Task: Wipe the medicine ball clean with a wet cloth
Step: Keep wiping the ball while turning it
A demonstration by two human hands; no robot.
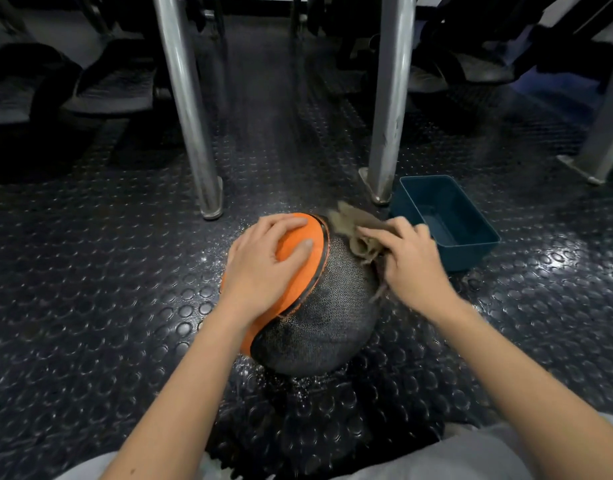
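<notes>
A medicine ball (pixel 319 317), part orange and part dark grey with a rough, speckled skin, sits on the black studded rubber floor (pixel 90 271) in the middle of the scene, just in front of the person's knees. The left hand (pixel 267 261) lies flat on the orange panel at the ball's upper left, fingers spread wide and relaxed over the curve, gripping nothing. The right hand (pixel 412 261) is at the ball's upper right and holds a bunched brown cloth (pixel 360 237), pressed against the grey surface close to the black seam; the hand and cloth are blurred, and frayed ends of the cloth hang below the palm. Just right of the ball, slightly farther off, a dark teal plastic tub (pixel 471 254) stands on the floor; whether it holds water cannot be told. Beyond the ball two metal legs rise from the floor, one to the far left (pixel 191 109) and one to the far right (pixel 390 98), next to the tub.
</notes>
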